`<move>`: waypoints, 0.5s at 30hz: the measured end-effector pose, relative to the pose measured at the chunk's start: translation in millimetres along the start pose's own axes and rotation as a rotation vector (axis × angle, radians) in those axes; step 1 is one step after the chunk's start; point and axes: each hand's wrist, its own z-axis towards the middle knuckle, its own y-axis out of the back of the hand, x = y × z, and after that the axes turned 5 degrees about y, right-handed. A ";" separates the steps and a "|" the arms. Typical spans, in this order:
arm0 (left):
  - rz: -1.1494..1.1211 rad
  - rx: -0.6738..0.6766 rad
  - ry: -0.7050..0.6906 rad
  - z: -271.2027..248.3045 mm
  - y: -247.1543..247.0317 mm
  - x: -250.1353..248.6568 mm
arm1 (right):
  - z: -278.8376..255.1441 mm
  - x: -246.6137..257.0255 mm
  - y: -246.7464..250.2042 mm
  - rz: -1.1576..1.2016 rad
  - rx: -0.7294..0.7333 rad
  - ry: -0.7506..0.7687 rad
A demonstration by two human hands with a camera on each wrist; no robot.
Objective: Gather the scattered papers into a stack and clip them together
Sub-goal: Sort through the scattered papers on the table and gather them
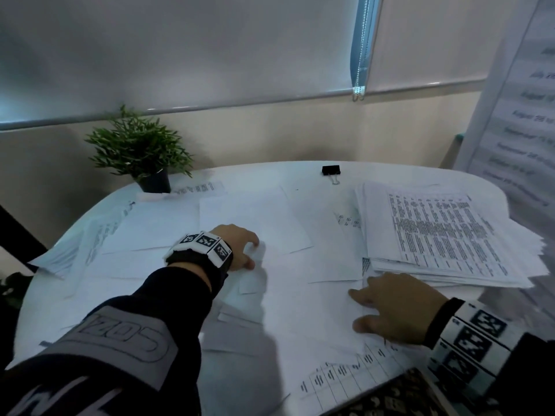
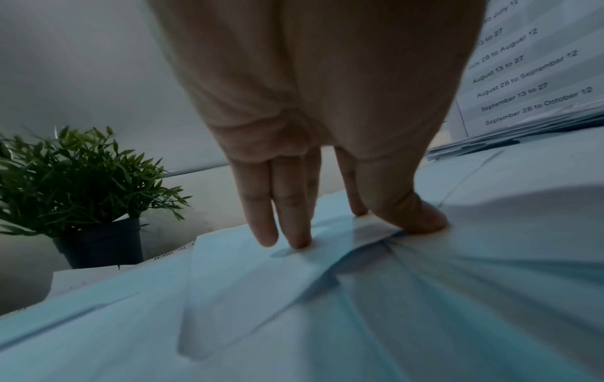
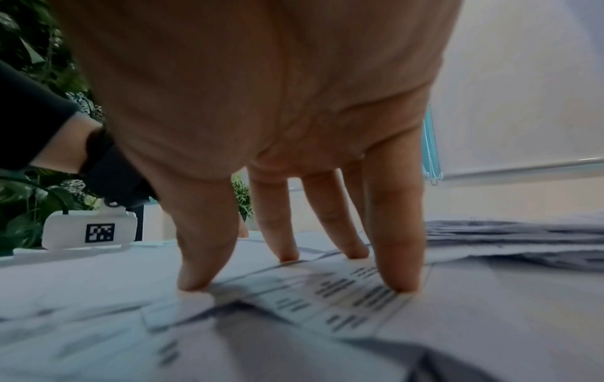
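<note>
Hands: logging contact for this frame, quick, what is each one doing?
Left hand: open, fingers pressing on the loose sheets, holding nothing.
Right hand: open, fingers spread on a printed sheet, holding nothing.

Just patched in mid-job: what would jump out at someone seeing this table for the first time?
Loose sheets cover the white table, with a thick printed stack at the right. The left hand and right hand both press fingertips onto sheets; a black binder clip waits untouched at the far edge.

Dark lettered sleeves [image 1: 120, 340], white coded wristbands [image 1: 207, 243].
</note>
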 end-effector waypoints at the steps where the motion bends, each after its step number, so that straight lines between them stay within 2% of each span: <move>1: 0.002 -0.005 -0.005 -0.1 0.1 0.7 | 0.6 0.4 0.5 -0.007 0.006 0.006; 9: 0.039 -0.064 -0.001 -9.2 2.1 -4.1 | 2.9 2.0 0.1 -0.050 0.019 0.006; 13: 0.056 -0.221 -0.018 -32.3 30.0 -11.7 | -4.8 0.3 -7.6 0.043 0.008 -0.009; 15: 0.098 -0.367 -0.087 -51.0 51.4 -14.2 | -7.1 -6.6 -4.2 0.215 -0.054 -0.023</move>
